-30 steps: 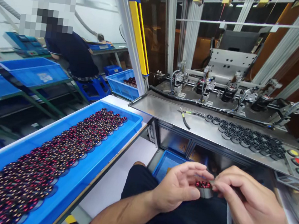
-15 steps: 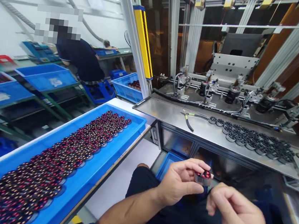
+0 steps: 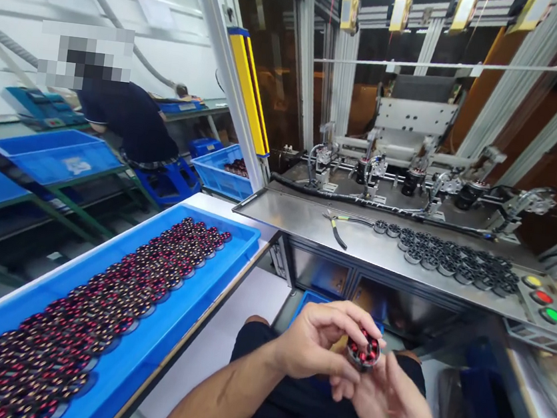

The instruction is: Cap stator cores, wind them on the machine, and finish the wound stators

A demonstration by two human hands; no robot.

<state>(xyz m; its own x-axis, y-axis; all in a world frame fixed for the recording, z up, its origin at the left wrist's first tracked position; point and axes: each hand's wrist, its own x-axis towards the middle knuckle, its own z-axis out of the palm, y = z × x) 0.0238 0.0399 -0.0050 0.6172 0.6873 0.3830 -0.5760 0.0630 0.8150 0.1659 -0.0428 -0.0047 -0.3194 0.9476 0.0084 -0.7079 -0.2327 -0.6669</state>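
Basically, the coil (image 3: 363, 353) sits up in the hands over the lap, a short round piece w/ a grey metal rim and glossy red windings inside, its open face tipped up twd the camera. L hand (image 3: 317, 337) holds it, thumb on the near side & fingers over the far side, so the gap b/w them is only as wide as the coil. R hand (image 3: 386, 389) is half-open, palm up, just under & beside it; can't tell if its fingertips grip anything, as the L hand and coil hide some of them.

Handling, my guess: fairly light but dense for its size, stiff, won't squash. Outer rim looks smooth, so prob. a bit slippery w/ dry fingers. Windings look like the fragile bit: wire could get nicked or pulled loose. Best hold = opposite sides of the rim, thumb vs. fingers, w/ nothing pressing into the red.

To the left, the blue tray (image 3: 243, 232) carries lots of similar wound pcs (image 3: 112, 297), packed in overlapping rows. Ahead, on the metal bench (image 3: 297, 218), black rings (image 3: 454, 259) stand bunched together, w/ pliers (image 3: 338, 235) lying near their left end & the green button (image 3: 552, 315) off to the right.
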